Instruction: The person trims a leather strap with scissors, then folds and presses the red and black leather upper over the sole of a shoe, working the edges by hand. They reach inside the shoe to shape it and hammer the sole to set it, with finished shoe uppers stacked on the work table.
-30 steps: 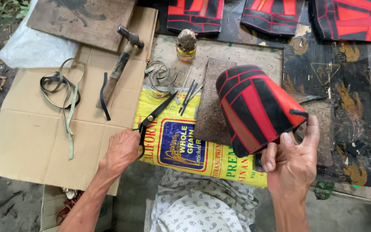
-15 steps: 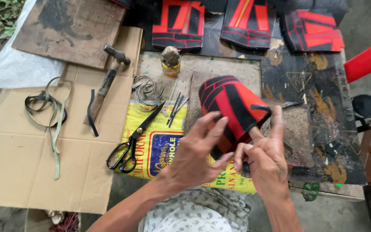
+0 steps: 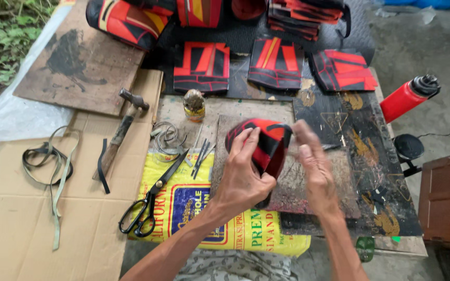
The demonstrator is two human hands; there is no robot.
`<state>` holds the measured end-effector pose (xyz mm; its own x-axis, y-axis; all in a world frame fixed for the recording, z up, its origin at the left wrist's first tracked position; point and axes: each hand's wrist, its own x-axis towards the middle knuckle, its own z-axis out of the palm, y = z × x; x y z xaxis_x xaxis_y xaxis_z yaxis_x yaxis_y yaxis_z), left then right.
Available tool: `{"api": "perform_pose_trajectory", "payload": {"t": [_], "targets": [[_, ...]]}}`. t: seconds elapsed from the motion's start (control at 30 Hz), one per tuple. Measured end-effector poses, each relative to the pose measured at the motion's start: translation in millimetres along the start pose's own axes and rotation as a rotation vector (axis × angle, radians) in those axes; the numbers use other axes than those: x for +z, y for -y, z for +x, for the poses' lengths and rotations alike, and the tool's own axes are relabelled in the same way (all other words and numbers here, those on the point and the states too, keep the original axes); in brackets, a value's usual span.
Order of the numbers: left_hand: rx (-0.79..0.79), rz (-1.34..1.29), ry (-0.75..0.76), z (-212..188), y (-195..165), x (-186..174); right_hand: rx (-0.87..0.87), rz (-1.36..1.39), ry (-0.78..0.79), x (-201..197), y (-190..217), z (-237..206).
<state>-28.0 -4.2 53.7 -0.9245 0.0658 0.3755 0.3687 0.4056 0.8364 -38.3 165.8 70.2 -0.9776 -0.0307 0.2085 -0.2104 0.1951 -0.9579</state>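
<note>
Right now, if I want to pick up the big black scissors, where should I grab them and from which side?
Grip the scissors by the looped black handles at their near-left end, probably coming in from the cardboard side. The blades point away up-right toward the wire coil, and the left hand crowds their right side.
</note>
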Motion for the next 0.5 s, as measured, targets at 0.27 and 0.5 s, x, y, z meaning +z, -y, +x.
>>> {"api": "perform_pose_trajectory", "payload": {"t": [0.27,0.5], "targets": [[0.102,-0.226,0.134,0.0,8.4,-34.3,-0.044,-0.031,0.299,12.0,-4.2,10.8],[-0.209,-0.725,0.266,13.6,37.8,-42.0,0.010,-0.149,0.302,20.8,10.7,3.0]]}}
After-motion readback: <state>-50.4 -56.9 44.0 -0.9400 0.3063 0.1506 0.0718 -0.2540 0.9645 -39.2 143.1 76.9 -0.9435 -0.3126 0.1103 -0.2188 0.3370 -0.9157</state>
